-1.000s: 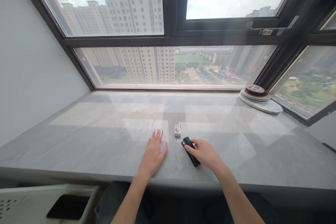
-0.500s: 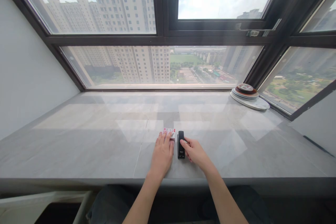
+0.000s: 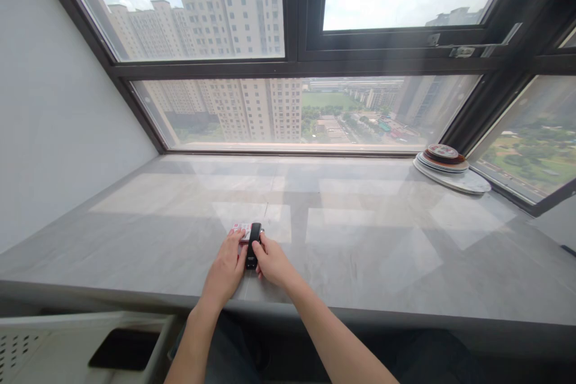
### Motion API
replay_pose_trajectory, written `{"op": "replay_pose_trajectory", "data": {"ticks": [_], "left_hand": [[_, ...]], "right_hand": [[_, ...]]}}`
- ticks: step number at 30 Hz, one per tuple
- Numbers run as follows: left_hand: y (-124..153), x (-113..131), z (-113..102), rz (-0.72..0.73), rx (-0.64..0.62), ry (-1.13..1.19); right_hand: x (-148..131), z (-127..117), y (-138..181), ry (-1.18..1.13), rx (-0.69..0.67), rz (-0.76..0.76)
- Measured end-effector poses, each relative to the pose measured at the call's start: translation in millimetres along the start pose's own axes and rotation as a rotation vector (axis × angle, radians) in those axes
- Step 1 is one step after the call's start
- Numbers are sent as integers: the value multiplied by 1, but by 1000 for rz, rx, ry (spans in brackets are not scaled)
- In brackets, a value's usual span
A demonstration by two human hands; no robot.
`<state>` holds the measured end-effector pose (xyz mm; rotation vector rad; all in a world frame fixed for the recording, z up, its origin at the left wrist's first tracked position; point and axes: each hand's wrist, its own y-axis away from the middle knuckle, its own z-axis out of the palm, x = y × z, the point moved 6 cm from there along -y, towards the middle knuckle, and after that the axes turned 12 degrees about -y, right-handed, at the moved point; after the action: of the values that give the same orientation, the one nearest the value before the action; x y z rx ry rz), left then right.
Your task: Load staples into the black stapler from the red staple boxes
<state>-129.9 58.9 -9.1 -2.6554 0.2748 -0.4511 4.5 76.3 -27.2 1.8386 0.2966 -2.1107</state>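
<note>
My left hand [image 3: 225, 265] lies over a small red-and-white box [image 3: 239, 227], its fingers covering most of the near part. The printed far end shows past the fingertips. In my right hand [image 3: 273, 264] is a black stapler [image 3: 254, 233], gripped from its right side with the thumb near the middle. It points away from me, lengthwise along the grey sill [image 3: 342, 252]. Box and stapler are side by side, the stapler against or just beside the box's right edge; whether they touch I cannot tell.
Stacked plates [image 3: 450, 169] sit in the far right corner by the window frame. A white wall [image 3: 67, 102] bounds the left side. Below the sill's front edge, at lower left, is a white container [image 3: 58, 342] with a dark object [image 3: 125, 349] in it.
Both hands have moved left along the sill, carrying the box and the stapler. The gap between box and stapler has closed. My view has turned slightly left.
</note>
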Motion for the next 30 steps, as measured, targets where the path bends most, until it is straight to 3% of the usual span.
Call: {"op": "replay_pose_trajectory", "data": {"ticks": [5,16,19,22,25,28,30], "left_hand": [[-13,-23,-5,32,-18,4],[-14,-21,-5,34,1,4],[-12,-25,-3,-27,-13,-12],[-8,-27,-11,-104,8,-6],[-6,-15,-35,-139,113,31],[-5,20,-58,-142,250,110],[-6,57,-57,-73,245,185]], "right_hand": [[2,17,-18,-8,12,-13],[-1,15,-16,0,57,-37],[-1,7,-10,-8,122,-42],[-8,-20,14,42,249,-128],[-20,-64,56,211,368,-267],[-27,-110,96,474,440,-296],[-31,-138,115,716,479,-272]]}}
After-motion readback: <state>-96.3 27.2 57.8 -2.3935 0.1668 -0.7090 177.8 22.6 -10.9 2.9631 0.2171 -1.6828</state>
